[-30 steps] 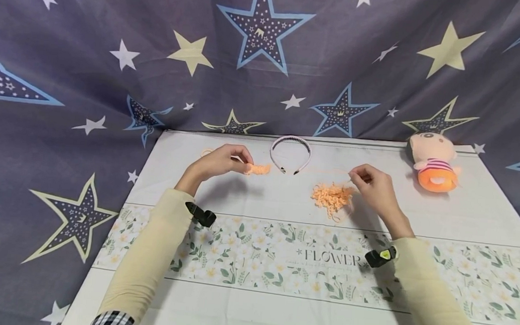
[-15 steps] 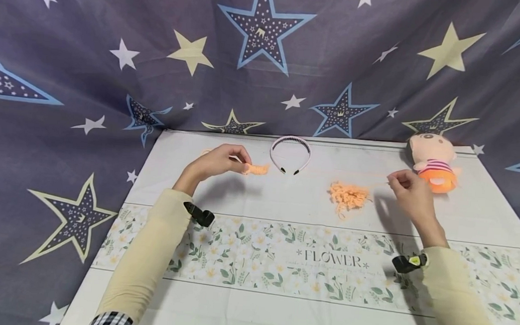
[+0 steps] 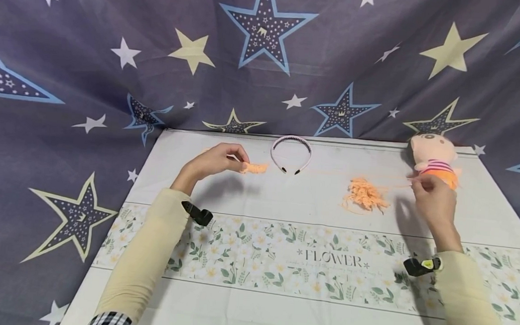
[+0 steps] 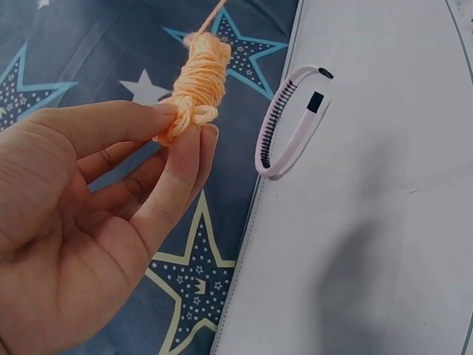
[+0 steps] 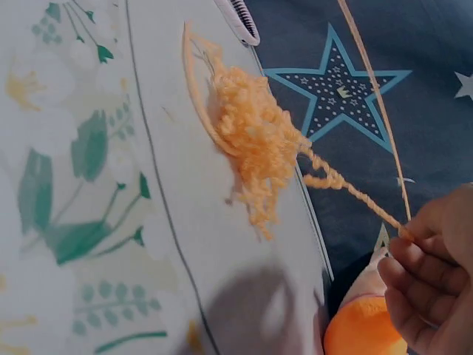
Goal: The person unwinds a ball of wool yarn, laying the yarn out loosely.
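My left hand (image 3: 214, 162) pinches a small wound bundle of orange yarn (image 4: 199, 78) between thumb and fingertips, above the table. From the bundle's far end a single strand (image 4: 213, 16) runs off toward the right. Out at the right, my right hand (image 3: 436, 197) pinches the yarn strand (image 5: 390, 140) between thumb and forefinger. A curly, tangled heap of orange yarn (image 3: 365, 194) lies left of this hand. In the right wrist view, a kinked length of yarn (image 5: 358, 194) stretches from that heap to my pinching fingertips.
A pink headband (image 3: 309, 158) with black teeth lies at the back middle of the table. Behind my right hand sits a plush doll (image 3: 430, 150) in orange and stripes. A star-patterned curtain (image 3: 247, 91) borders the table's back and left side.
My right hand has moved right, up to the front of the doll, drawing the strand out longer. The tangled heap has slid right after it. My left hand stays nearly still.
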